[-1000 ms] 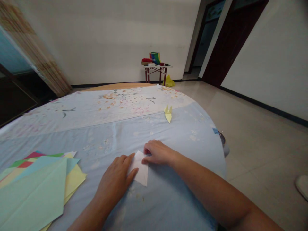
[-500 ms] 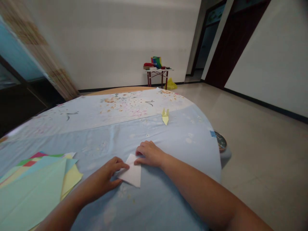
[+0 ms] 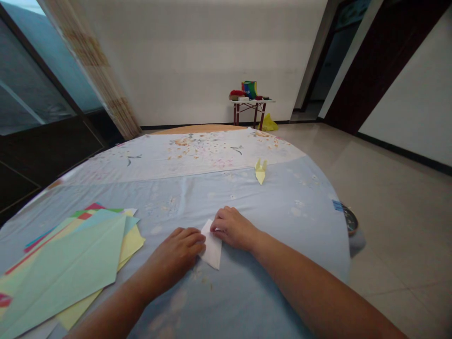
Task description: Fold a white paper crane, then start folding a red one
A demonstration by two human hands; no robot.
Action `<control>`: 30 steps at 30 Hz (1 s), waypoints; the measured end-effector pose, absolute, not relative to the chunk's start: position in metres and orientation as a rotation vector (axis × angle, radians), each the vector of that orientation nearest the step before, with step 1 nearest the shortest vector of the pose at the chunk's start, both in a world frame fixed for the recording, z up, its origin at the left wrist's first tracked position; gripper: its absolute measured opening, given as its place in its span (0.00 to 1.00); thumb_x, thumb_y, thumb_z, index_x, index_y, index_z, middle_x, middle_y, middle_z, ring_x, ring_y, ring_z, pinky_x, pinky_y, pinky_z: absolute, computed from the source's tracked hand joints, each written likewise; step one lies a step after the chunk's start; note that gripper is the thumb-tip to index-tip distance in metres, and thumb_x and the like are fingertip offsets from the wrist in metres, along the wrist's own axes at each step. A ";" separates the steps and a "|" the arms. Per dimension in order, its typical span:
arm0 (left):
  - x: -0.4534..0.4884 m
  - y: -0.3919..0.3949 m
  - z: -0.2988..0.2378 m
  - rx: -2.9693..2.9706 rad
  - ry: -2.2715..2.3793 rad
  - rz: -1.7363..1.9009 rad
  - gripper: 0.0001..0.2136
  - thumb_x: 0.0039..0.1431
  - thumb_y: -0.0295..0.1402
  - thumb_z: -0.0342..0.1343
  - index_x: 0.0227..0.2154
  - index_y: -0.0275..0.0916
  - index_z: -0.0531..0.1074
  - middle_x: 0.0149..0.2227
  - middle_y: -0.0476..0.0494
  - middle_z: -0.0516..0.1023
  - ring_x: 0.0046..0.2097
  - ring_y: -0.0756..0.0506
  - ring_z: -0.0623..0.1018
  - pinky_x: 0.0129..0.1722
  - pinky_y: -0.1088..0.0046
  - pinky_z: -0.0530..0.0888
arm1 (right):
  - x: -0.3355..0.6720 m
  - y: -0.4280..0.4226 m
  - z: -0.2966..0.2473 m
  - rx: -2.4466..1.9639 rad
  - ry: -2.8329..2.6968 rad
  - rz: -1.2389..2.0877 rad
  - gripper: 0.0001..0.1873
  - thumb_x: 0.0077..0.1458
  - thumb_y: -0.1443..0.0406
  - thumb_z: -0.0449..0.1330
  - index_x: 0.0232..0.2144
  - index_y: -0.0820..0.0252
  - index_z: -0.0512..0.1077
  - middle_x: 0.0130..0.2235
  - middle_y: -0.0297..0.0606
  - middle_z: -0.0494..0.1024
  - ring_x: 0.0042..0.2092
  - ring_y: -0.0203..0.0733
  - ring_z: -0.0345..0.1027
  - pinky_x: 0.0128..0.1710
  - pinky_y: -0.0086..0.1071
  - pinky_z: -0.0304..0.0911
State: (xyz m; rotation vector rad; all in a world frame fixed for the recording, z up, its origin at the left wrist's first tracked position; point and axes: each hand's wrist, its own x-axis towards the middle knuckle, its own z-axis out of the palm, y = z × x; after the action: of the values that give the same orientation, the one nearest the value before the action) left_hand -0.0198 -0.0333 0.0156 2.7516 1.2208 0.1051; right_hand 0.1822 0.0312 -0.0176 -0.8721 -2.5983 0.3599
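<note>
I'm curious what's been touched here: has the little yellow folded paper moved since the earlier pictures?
No. The yellow folded paper sits across the white-blue cloth border as before, with no visible shift; only the camera's view has changed.

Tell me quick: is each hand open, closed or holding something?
Left hand: touching the small folded white paper; grip unclear.
Right hand: curled, touching its upper right edge; pinch unclear.
</note>
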 end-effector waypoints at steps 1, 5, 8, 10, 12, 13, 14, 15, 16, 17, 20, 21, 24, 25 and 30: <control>-0.020 -0.033 0.015 2.755 1.194 0.107 0.12 0.55 0.23 0.48 0.37 0.43 0.71 0.44 0.45 0.75 0.48 0.44 0.70 0.47 0.63 0.64 | 0.182 0.030 -0.017 -0.856 -2.612 0.352 0.05 0.52 0.65 0.58 0.34 0.58 0.72 0.36 0.38 0.70 0.41 0.40 0.59 0.40 0.33 0.51; -0.024 -0.025 0.015 2.571 1.166 0.206 0.11 0.58 0.28 0.47 0.39 0.44 0.72 0.42 0.46 0.76 0.45 0.46 0.72 0.46 0.68 0.65 | 0.182 0.026 -0.013 -0.793 -2.656 0.376 0.07 0.53 0.64 0.57 0.34 0.58 0.73 0.35 0.39 0.70 0.40 0.40 0.60 0.39 0.33 0.52; -0.027 -0.015 0.016 2.309 1.234 0.314 0.09 0.56 0.32 0.50 0.38 0.43 0.72 0.39 0.46 0.76 0.42 0.48 0.73 0.45 0.70 0.67 | 0.184 0.025 -0.010 -0.784 -2.647 0.432 0.08 0.54 0.63 0.55 0.34 0.59 0.72 0.36 0.40 0.71 0.40 0.40 0.61 0.40 0.33 0.52; -0.028 -0.007 0.016 2.168 1.273 0.334 0.09 0.54 0.34 0.52 0.37 0.42 0.73 0.37 0.47 0.76 0.42 0.47 0.74 0.45 0.71 0.67 | 0.186 0.026 -0.009 -0.782 -2.633 0.483 0.07 0.54 0.65 0.56 0.34 0.59 0.72 0.37 0.40 0.71 0.41 0.40 0.61 0.41 0.33 0.53; -0.028 0.000 0.015 2.088 1.251 0.318 0.09 0.52 0.34 0.53 0.37 0.42 0.74 0.37 0.48 0.76 0.41 0.47 0.74 0.45 0.71 0.67 | 0.189 0.026 -0.009 -0.773 -2.620 0.540 0.06 0.53 0.67 0.56 0.34 0.59 0.72 0.37 0.40 0.72 0.42 0.40 0.61 0.41 0.32 0.54; -0.028 0.002 0.014 2.060 1.229 0.308 0.10 0.52 0.35 0.54 0.37 0.42 0.74 0.37 0.48 0.77 0.41 0.47 0.74 0.44 0.71 0.67 | 0.191 0.026 -0.009 -0.769 -2.614 0.563 0.06 0.52 0.67 0.57 0.34 0.59 0.72 0.37 0.40 0.72 0.42 0.40 0.62 0.41 0.33 0.54; -0.028 0.004 0.014 2.037 1.211 0.296 0.11 0.51 0.35 0.54 0.38 0.41 0.73 0.37 0.48 0.77 0.40 0.47 0.74 0.43 0.72 0.68 | 0.192 0.026 -0.009 -0.764 -2.610 0.584 0.06 0.52 0.68 0.57 0.34 0.59 0.72 0.37 0.40 0.72 0.42 0.40 0.62 0.42 0.33 0.54; -0.027 0.005 0.013 2.019 1.205 0.286 0.11 0.52 0.35 0.53 0.38 0.41 0.73 0.36 0.48 0.76 0.39 0.47 0.74 0.42 0.72 0.68 | 0.193 0.026 -0.009 -0.761 -2.605 0.600 0.06 0.52 0.68 0.57 0.34 0.59 0.73 0.37 0.39 0.72 0.42 0.40 0.62 0.42 0.33 0.54; -0.027 0.006 0.013 2.012 1.207 0.281 0.11 0.52 0.35 0.53 0.38 0.41 0.73 0.36 0.48 0.76 0.38 0.48 0.74 0.41 0.72 0.68 | 0.193 0.026 -0.008 -0.762 -2.597 0.613 0.06 0.52 0.67 0.56 0.33 0.59 0.73 0.38 0.39 0.73 0.42 0.40 0.62 0.43 0.33 0.54; -0.026 0.006 0.013 2.017 1.216 0.279 0.11 0.52 0.36 0.52 0.38 0.41 0.73 0.35 0.48 0.76 0.37 0.48 0.74 0.40 0.73 0.69 | 0.194 0.026 -0.008 -0.766 -2.587 0.625 0.06 0.52 0.66 0.56 0.33 0.59 0.73 0.38 0.39 0.73 0.42 0.39 0.62 0.43 0.33 0.55; -0.022 0.002 0.013 2.081 1.257 0.301 0.11 0.54 0.36 0.50 0.37 0.42 0.74 0.33 0.48 0.75 0.36 0.47 0.73 0.38 0.72 0.69 | 0.193 0.025 -0.005 -0.776 -2.562 0.657 0.09 0.54 0.61 0.56 0.31 0.60 0.73 0.37 0.39 0.73 0.41 0.39 0.63 0.43 0.33 0.54; -0.020 0.001 0.012 2.104 1.272 0.320 0.11 0.54 0.36 0.50 0.38 0.42 0.74 0.33 0.48 0.75 0.37 0.47 0.73 0.39 0.72 0.69 | 0.192 0.024 -0.004 -0.779 -2.558 0.666 0.11 0.54 0.59 0.56 0.31 0.60 0.73 0.36 0.39 0.73 0.40 0.39 0.63 0.43 0.33 0.54; -0.017 -0.004 0.006 2.124 1.335 0.400 0.14 0.53 0.35 0.51 0.43 0.42 0.71 0.38 0.45 0.75 0.40 0.46 0.73 0.42 0.69 0.69 | 0.188 0.023 -0.005 -0.818 -2.567 0.664 0.17 0.50 0.52 0.58 0.30 0.60 0.72 0.34 0.38 0.72 0.40 0.39 0.62 0.42 0.33 0.54; -0.016 -0.006 0.004 2.122 1.358 0.432 0.16 0.53 0.34 0.51 0.46 0.41 0.69 0.40 0.44 0.75 0.41 0.45 0.73 0.44 0.68 0.68 | 0.187 0.023 -0.005 -0.842 -2.572 0.649 0.19 0.48 0.50 0.59 0.31 0.60 0.71 0.35 0.38 0.71 0.40 0.40 0.61 0.41 0.33 0.54; -0.010 -0.019 -0.008 2.198 1.450 0.572 0.18 0.53 0.32 0.51 0.48 0.40 0.64 0.42 0.43 0.71 0.43 0.45 0.72 0.45 0.64 0.69 | 0.183 0.022 -0.009 -0.930 -2.599 0.581 0.22 0.44 0.49 0.61 0.33 0.61 0.68 0.36 0.39 0.68 0.41 0.42 0.59 0.41 0.33 0.54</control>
State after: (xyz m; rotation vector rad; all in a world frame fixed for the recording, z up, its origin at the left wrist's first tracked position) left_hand -0.0098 -0.0194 -0.0076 2.1980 1.4497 0.5724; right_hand 0.1833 0.0224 -0.0087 -0.9304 -2.5995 0.5811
